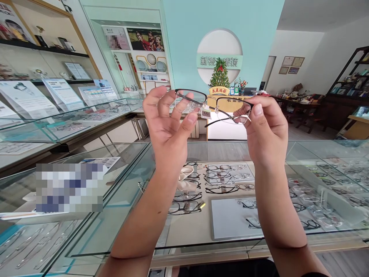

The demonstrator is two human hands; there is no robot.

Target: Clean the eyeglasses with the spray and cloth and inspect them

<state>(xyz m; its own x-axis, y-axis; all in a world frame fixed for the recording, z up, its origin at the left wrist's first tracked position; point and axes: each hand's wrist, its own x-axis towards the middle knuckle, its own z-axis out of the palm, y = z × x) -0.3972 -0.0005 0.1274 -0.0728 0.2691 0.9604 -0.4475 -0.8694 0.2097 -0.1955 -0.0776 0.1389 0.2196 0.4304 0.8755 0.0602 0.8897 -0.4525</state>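
Observation:
Up in front of me, a pair of half-rim eyeglasses (211, 97) with black brow bars and a light metal bridge is held between both hands. My left hand (170, 127) is closed around the left lens end, thumb in front and fingers behind. My right hand (266, 129) pinches the right end near the hinge between thumb and bent fingers. A small tag (206, 113) hangs by the bridge. The temples fold behind the lenses, one dark tip pointing left. Below my hands, a beige cloth (187, 173) lies on glasses in the display case.
The glass display case (190, 234) spans the area below my arms, with rows of eyeglasses (219, 177) and a grey tray (227, 221) inside. Another glass counter (95, 121) runs along the left. Farther back stand a white-fronted counter (226, 130) and a potted plant (220, 75).

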